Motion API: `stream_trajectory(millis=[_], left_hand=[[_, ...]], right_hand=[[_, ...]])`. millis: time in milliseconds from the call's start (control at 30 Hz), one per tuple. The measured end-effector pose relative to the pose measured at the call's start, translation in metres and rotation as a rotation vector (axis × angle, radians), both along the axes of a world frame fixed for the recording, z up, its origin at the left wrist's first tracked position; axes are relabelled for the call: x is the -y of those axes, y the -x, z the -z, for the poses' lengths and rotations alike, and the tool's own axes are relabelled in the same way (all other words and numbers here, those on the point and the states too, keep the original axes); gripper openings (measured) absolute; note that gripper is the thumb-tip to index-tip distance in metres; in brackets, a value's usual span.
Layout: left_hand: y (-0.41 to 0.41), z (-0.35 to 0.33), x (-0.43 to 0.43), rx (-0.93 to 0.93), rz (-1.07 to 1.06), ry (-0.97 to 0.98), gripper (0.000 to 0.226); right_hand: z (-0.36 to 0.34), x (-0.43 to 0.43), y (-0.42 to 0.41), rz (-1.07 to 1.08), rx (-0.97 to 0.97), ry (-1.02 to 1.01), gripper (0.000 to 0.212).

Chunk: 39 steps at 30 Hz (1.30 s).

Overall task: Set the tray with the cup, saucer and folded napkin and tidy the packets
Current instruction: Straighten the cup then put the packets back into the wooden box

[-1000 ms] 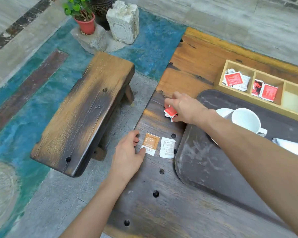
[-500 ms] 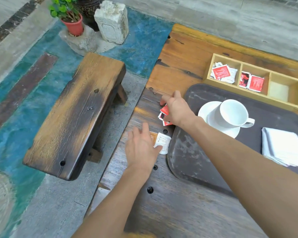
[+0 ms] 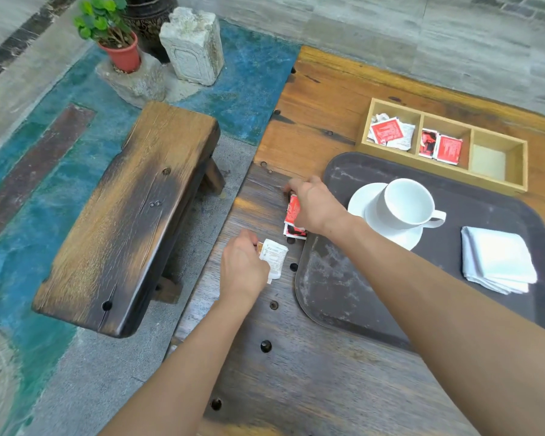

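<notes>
Left hand [image 3: 244,265] pinches white packet [image 3: 274,258] at its thumb side, long axis running toward and away from the wearer; right hand [image 3: 317,206] grips red packets [image 3: 293,210] upright beneath its palm, just left of tray [image 3: 337,291].

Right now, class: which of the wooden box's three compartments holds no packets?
The right-hand compartment of the wooden box: only its pale bare floor shows, while the left and middle ones each hold red and white packets.

cup [image 3: 405,204] on saucer [image 3: 359,204] on tray [image 3: 343,291] | napkin [image 3: 501,259] right | organizer [image 3: 497,180] behind tray
</notes>
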<state>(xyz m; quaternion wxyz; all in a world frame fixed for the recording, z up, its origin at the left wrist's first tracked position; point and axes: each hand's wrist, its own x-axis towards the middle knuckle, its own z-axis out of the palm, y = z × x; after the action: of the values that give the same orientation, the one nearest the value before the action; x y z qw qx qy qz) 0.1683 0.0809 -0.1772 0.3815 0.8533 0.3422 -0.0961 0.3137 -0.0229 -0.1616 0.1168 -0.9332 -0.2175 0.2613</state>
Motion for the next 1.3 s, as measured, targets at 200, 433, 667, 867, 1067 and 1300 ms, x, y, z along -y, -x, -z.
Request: stream_trajectory(millis=[200,433,667,867,1067,1300], left_hand=[[0.002,-0.002,-0.013,0.037,-0.087,0.113,0.024],[0.002,-0.014,-0.029,0.043,-0.426,0.521,0.030],[-0.022,-0.034,-0.043,0.040,-0.573,0.849,0.031],[-0.054,-0.065,-0.042,0.080,-0.520,0.893,0.044],[-0.054,-0.074,-0.048,0.127,-0.527,0.801,0.035],[-0.012,-0.053,-0.086,0.086,-0.643,0.808,0.047]], right_hand=[[-0.004,-0.001,0.007,-0.129,0.111,0.085,0.017],[-0.017,-0.003,0.015,0.037,0.024,-0.077,0.022],[-0.055,0.016,0.014,0.413,-0.188,-0.389,0.010],[-0.103,0.060,0.002,0.626,-0.173,-0.558,0.018],[-0.109,0.076,-0.003,0.392,-0.062,-0.347,0.012],[-0.032,0.000,0.009,0.066,-0.017,0.006,0.015]])
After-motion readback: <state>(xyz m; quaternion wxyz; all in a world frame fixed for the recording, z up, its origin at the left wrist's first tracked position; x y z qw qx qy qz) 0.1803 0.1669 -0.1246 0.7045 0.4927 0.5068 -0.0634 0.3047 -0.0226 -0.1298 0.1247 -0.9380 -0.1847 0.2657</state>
